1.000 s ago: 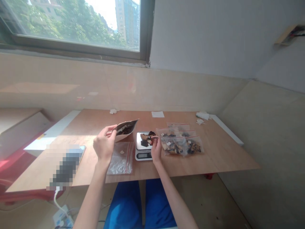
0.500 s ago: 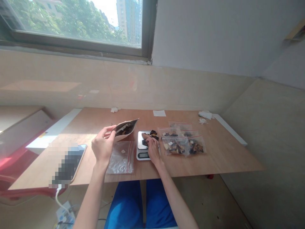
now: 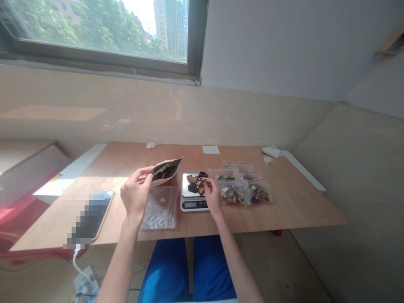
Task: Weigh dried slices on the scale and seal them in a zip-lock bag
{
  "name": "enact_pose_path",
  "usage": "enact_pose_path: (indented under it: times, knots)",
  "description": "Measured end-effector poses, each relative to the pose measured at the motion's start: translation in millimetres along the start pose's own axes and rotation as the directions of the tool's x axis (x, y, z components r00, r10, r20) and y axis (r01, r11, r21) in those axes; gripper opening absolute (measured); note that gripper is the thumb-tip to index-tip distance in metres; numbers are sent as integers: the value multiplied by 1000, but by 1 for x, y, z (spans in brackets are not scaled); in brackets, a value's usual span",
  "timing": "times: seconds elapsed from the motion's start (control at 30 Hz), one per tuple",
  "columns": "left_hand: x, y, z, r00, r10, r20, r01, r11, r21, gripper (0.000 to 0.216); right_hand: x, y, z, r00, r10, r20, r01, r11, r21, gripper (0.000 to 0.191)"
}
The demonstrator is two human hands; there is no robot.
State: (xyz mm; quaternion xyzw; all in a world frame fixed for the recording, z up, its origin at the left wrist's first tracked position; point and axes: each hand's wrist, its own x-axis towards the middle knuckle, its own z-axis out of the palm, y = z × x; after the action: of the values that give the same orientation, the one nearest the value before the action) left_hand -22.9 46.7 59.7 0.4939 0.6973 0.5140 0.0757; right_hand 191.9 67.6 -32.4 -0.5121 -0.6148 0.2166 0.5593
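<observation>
My left hand [image 3: 135, 191] pinches the rim of an open paper-like pouch [image 3: 160, 182], tilted with its mouth towards me. Dark dried pieces show inside it. On the steel plate of a small digital scale [image 3: 185, 191] lie several dark-edged, brownish dried slices [image 3: 192, 188]. At the plate's right edge is my right hand [image 3: 213, 195], its thumb and fingers closed on a dried slice, partly hidden by the fingertips. The scale's display is lit, but its digits are too small to read.
Clear zip bags of dried slices [image 3: 235, 193] overlap right of the scale. Flat clear bags with red seals [image 3: 159, 210] lie to its left. A phone [image 3: 104, 210] with a white cable rests at the table's left. White paper [image 3: 211, 150] and crumpled tissues [image 3: 272, 152] lie along the back.
My right hand has moved right from the middle of the scale plate to its edge, uncovering more slices and the display. My left hand and the pouch stay almost still.
</observation>
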Motion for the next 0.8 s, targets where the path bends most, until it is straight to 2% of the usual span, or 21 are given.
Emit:
enact_pose_path:
  times: [0.17,0.27,0.37,0.47,0.53,0.6,0.7,0.77,0.8]
  knots:
    - [-1,-1,0,1000,-6,11,6,1000,-6,22,-3,-11,17,978,42,205,-29,998,-63,13]
    - [-2,-2,-1,1000,9,18,-9,1000,-11,22,-2,-12,28,951,-24,308,84,979,-184,7]
    - [-2,-3,-3,1000,24,19,-23,1000,-12,22,4,-10,34,914,-99,394,247,906,-344,11]
    - [-3,-3,-4,999,30,20,-30,1000,-5,22,8,-9,34,896,-129,424,338,817,-466,10]
    - [-4,-3,-4,999,32,29,-32,999,-9,22,9,-11,32,905,-139,403,341,802,-490,10]
    - [-6,-4,-4,999,30,38,-29,999,-15,21,9,-18,28,934,-156,321,293,850,-439,14]
    - [-11,-6,-2,998,18,59,-17,1000,-26,20,9,-41,17,970,-184,157,218,947,-234,19]
    - [-17,-7,0,996,23,82,-19,998,-53,20,11,-62,8,965,-209,157,225,970,-93,22]
    - [-20,-8,1,995,31,92,-24,997,-74,20,12,-73,3,949,-230,214,244,969,-38,23]
